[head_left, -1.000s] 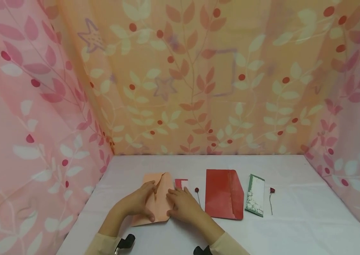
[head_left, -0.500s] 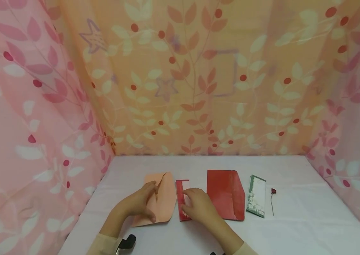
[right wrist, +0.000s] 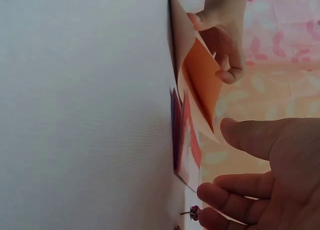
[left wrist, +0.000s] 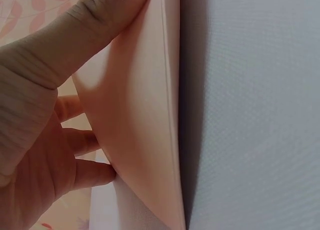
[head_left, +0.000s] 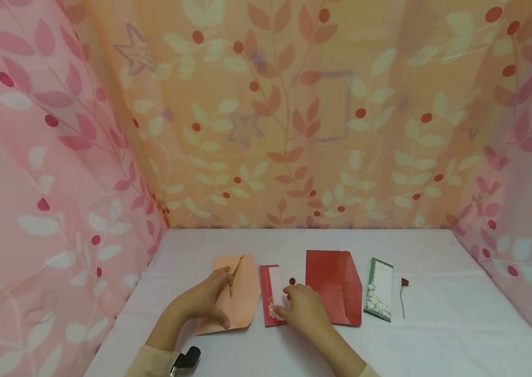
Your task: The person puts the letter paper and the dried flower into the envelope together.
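On the white cloth, I see the right hand — relaxed, empty — shifted rightward, baring the folded red floral card, ungripped; the left hand pinches the peach paper envelope alongside.

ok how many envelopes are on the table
2: the peach envelope, far left of the row, and the red envelope, between the red card and the green card; any tucked underneath wouldn't show.

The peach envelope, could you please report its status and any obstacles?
Left grip holding peach envelope, mouth gaping. Right grip empty, by pink card; contact unclear. In the way, head view: right grip, hiding most of nearest red flower.
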### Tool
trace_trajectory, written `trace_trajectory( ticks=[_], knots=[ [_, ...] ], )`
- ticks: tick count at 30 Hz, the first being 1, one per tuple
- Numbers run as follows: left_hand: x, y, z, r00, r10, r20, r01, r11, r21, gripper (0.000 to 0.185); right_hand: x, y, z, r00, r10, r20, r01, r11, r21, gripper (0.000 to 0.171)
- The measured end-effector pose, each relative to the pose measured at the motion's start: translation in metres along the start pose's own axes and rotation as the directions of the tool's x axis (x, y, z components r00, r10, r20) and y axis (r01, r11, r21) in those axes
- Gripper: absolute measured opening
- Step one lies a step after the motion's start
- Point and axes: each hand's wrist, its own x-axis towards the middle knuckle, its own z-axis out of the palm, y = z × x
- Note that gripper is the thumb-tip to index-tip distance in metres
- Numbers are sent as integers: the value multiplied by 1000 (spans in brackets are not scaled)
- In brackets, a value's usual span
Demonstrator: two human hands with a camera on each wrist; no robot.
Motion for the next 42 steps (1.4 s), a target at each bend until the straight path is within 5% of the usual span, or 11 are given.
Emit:
trace_trajectory(
  ticks=[10,27,42],
  knots=[
    [-3,0,1,1000,3,-5,-3,1000,-8,91,-4,0,18,999,49,-1,-49,989,-141,53],
    [-3,2,-4,1000,8,-19,-8,1000,13,91,-1,2,23,986,163,-28,-163,987,4,59],
    [2,-2,3,1000,-8,5,8,1000,-9,90,-4,2,23,981,194,-30,-194,981,-2,57]
  ],
)
